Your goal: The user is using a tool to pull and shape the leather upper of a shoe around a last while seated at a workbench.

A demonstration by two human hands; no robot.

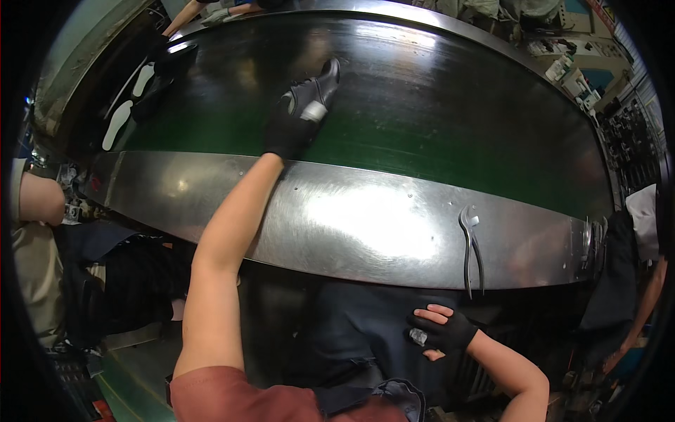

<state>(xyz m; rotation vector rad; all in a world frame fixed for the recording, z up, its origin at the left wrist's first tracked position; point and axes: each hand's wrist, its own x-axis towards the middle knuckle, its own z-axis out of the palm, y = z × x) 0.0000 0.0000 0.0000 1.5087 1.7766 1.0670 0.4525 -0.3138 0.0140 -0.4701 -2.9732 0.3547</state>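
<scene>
My left hand [287, 133], in a black glove with white tape on it, reaches over the dark green belt. It is closed on the rear part of a black lace-up shoe [318, 86], whose toe points away from me. The glove partly hides the shoe's heel end. Over my lap, my right hand [444, 333] wears a black glove with bare fingertips. Its fingers are loosely bent and apart, with tape around one of them, and nothing shows in its grip. Nearest to it, a pair of metal pincers [467, 243] lies on the steel ledge, handles toward me.
The steel ledge [281, 225] runs along the near side of the belt [450, 119]. At the far left are white sole-shaped pieces [117, 126] and dark shoes [151, 98]. Another person's arm [184, 17] reaches in there. People sit on my left and right. Machinery stands at far right.
</scene>
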